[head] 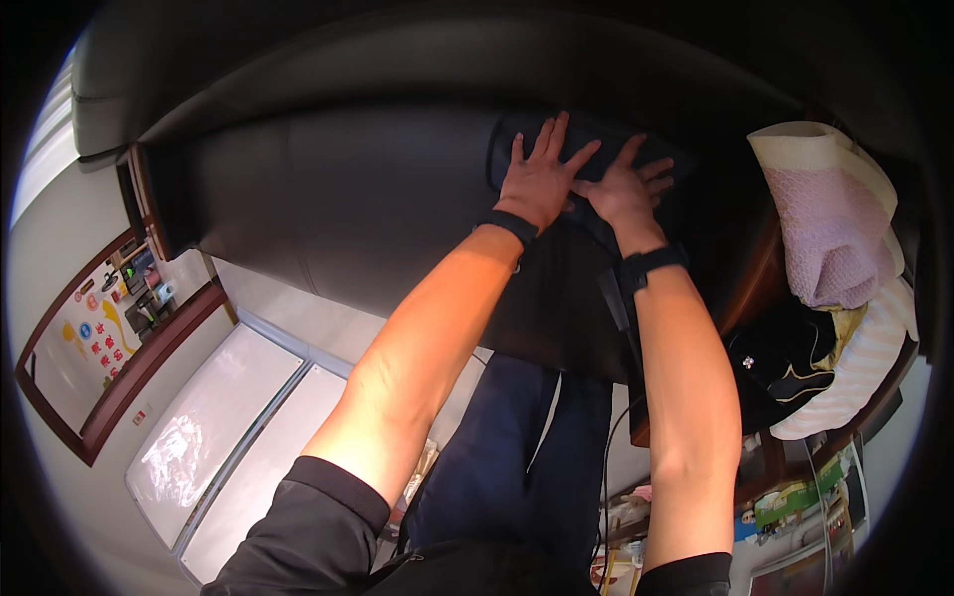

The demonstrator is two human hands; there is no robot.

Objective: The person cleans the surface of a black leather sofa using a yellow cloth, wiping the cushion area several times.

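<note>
My left hand (540,175) lies palm down with its fingers spread on a dark, flat item (604,127), which looks like folded navy cloth. Close beside it, my right hand (626,190) is also palm down on the same item, fingers apart. The two thumbs almost meet. Neither hand grasps anything. Under the item is the seat of a black leather sofa (358,179). The item has a rounded left edge; its right side fades into shadow, and my hands hide part of it. I wear a dark band on each wrist.
On the sofa's right arm lie a lilac textured cloth with a cream border (816,201), a black garment with gold trim (782,354) and a pale striped cloth (850,387). A black cable (607,469) hangs near my legs. White panels (216,432) are at lower left.
</note>
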